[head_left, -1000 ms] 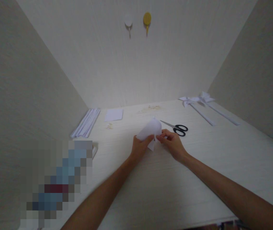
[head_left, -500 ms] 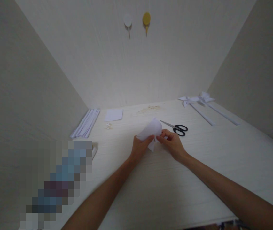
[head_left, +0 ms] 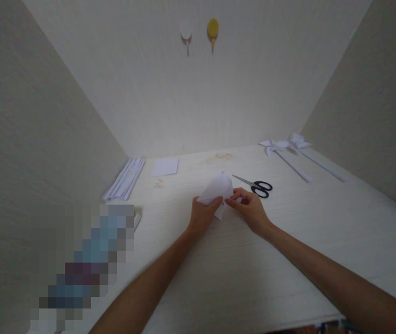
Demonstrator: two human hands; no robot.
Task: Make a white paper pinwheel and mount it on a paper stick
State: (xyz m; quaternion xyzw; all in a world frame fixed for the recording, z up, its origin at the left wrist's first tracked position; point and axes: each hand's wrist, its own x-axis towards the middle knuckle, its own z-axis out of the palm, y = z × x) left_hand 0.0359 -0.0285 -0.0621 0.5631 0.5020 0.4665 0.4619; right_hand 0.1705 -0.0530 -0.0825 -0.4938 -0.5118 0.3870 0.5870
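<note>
A piece of white paper [head_left: 218, 186], bent into curled flaps, is held up over the middle of the table. My left hand [head_left: 202, 214] is closed on its left and lower side, the thumb pressing across the front. At the right edge of the paper, my right hand [head_left: 248, 206] pinches a flap between thumb and fingers. One pointed corner hangs down between the two hands. Just beyond my right hand lie scissors [head_left: 258, 186] with black handles, their blades pointing away to the left.
Two white paper pinwheels [head_left: 290, 161] on paper sticks lie at the back right. Rolled paper sticks [head_left: 125, 178] are bunched at the left, beside a flat paper square [head_left: 165, 167] and small pale bits [head_left: 158, 183]. Walls enclose the table; a blurred-out patch covers the lower left.
The paper has tilted and shifted very slightly to the left between my hands. Both hands keep their hold almost in the same place.
</note>
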